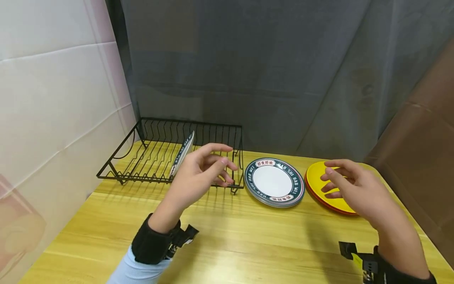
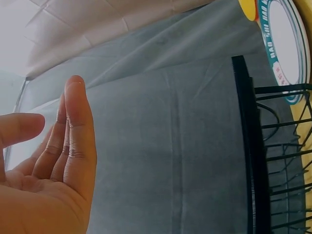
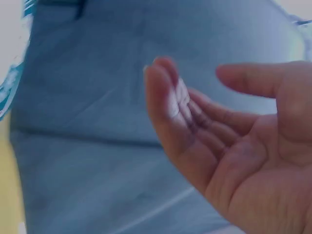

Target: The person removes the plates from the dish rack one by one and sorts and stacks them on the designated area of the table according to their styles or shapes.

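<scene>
My left hand (image 1: 200, 173) hovers over the right part of a black wire dish rack (image 1: 142, 177), its fingers loosely bent and nothing held. One plate (image 1: 183, 153) with a dark patterned rim leans upright in the rack's slots, partly hidden by that hand. To the rack's right lies a stack of white plates (image 1: 272, 181) with dark green lettered rims. Above the yellow plates (image 1: 315, 177) at the right is my right hand (image 1: 358, 189), also holding nothing, fingers relaxed. In the left wrist view, the left palm (image 2: 53, 195) is bare; the right palm (image 3: 263, 165) shows the same.
Everything stands on a wooden-patterned table (image 1: 227, 244). A grey cloth (image 1: 248, 79) hangs behind it, a white sheet (image 1: 60, 98) rises at the left, and a brown panel (image 1: 422, 130) borders the right side.
</scene>
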A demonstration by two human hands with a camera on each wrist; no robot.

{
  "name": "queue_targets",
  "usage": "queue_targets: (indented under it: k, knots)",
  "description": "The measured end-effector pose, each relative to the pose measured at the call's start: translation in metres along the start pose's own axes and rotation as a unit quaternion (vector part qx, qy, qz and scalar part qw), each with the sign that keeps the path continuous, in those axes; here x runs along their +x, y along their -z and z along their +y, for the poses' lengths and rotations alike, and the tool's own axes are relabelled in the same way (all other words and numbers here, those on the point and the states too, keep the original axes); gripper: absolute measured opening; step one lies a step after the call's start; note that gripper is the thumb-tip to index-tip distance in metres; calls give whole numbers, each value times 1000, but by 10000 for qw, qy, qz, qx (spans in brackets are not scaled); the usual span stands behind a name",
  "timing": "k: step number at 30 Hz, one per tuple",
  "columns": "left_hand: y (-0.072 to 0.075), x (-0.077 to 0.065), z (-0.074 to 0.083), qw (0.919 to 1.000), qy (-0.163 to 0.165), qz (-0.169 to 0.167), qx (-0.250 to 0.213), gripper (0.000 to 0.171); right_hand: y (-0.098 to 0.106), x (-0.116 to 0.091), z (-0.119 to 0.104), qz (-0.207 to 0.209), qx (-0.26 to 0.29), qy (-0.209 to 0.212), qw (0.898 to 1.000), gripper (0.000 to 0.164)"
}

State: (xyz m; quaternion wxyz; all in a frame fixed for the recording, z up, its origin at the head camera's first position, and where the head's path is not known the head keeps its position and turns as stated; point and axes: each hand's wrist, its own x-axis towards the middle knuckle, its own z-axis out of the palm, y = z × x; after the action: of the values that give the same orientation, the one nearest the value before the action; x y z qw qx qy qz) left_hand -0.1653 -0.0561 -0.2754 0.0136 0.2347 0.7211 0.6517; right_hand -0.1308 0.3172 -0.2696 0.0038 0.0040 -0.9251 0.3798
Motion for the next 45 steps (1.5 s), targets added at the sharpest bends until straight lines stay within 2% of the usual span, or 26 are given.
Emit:
queue_targets:
  k: [5,8,12,23,30,45]
  knots:
    - [0,-3,6,9996,-287,58,53,28,3,-27,-22,579,-167,838,9947,33]
    - [-1,-5,9,9993,-354,48,64,27,3,-35,-27,910,-133,1091,9898,25]
    - [-1,-7,12,9993,-349,19,101,26,2,-35,-29,1183,124,1254,9849,21]
    - [3,-8,11,9989,-416,12,205,25,-1,-29,-28,1151,72,1009,9882,25]
    - [10,-6,5,9984,-524,155,162,23,0,-31,-28,1239,25,1075,9864,24]
    - [14,-4,5,9982,-480,206,306,23,0,-34,-32,1008,-173,939,9903,24]
